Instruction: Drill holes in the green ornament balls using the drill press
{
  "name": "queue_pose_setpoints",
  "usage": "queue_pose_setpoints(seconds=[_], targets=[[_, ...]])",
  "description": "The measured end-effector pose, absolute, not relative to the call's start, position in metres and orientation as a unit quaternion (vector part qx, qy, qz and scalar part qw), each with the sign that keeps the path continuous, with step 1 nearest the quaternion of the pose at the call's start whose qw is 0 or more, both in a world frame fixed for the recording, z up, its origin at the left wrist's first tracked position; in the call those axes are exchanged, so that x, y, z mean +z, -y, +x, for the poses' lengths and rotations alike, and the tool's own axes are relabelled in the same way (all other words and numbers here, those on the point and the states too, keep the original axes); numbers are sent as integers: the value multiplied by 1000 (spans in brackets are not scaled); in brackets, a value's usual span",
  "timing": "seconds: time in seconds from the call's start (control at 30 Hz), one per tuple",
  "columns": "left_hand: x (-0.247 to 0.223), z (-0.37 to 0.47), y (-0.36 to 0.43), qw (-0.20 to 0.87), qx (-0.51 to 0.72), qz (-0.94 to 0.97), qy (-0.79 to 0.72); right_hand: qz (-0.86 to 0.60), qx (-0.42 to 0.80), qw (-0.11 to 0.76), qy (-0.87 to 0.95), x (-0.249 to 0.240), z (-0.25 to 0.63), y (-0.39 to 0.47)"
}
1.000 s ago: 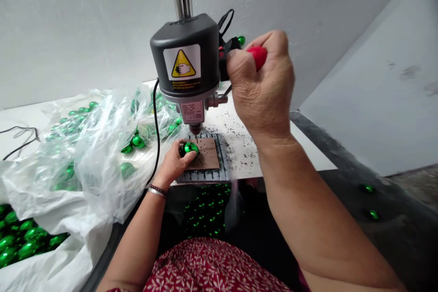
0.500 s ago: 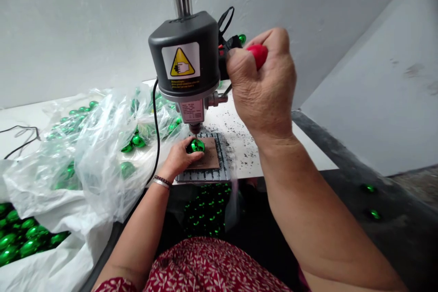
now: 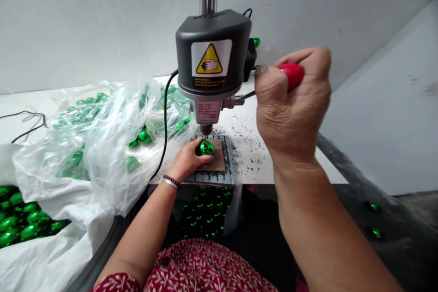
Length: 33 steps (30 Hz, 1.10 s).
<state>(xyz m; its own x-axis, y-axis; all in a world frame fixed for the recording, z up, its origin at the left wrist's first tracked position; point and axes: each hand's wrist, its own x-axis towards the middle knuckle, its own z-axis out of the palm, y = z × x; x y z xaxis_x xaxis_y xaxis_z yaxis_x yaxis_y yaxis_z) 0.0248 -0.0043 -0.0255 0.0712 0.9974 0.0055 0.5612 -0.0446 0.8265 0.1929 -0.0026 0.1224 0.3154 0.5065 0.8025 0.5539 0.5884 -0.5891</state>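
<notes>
My left hand (image 3: pixel 190 159) grips a shiny green ball (image 3: pixel 207 148) between thumb and fingers, on a brown board (image 3: pixel 217 160) that lies on the slotted metal base (image 3: pixel 230 169). Above the ball is the drill press (image 3: pixel 214 59), dark grey with a yellow warning label. Its chuck (image 3: pixel 206 129) points down, and the thin bit reaches the top of the ball; I cannot tell how deep it sits. My right hand (image 3: pixel 292 105) is wrapped round the red knob (image 3: pixel 292 75) of the press's feed lever, to the right of the motor housing.
Clear plastic bags (image 3: pixel 109 123) holding several green balls cover the left of the white table (image 3: pixel 270 164). A black cable (image 3: pixel 164 132) hangs beside the press. Dark shavings lie around the base. More balls (image 3: pixel 205 212) sit below the table edge, and others (image 3: pixel 25 219) at lower left.
The view has shifted, so the press appears further right. My right hand, on the red knob, has moved slightly down and away from the housing. My left hand still grips the ball under the bit.
</notes>
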Motion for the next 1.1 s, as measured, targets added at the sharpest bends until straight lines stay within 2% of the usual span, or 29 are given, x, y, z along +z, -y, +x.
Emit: queue_pose_setpoints(seconds=[1.1], targets=[[-25, 26, 10, 328, 297, 659, -608, -451, -112, 687, 558, 80, 192, 22]])
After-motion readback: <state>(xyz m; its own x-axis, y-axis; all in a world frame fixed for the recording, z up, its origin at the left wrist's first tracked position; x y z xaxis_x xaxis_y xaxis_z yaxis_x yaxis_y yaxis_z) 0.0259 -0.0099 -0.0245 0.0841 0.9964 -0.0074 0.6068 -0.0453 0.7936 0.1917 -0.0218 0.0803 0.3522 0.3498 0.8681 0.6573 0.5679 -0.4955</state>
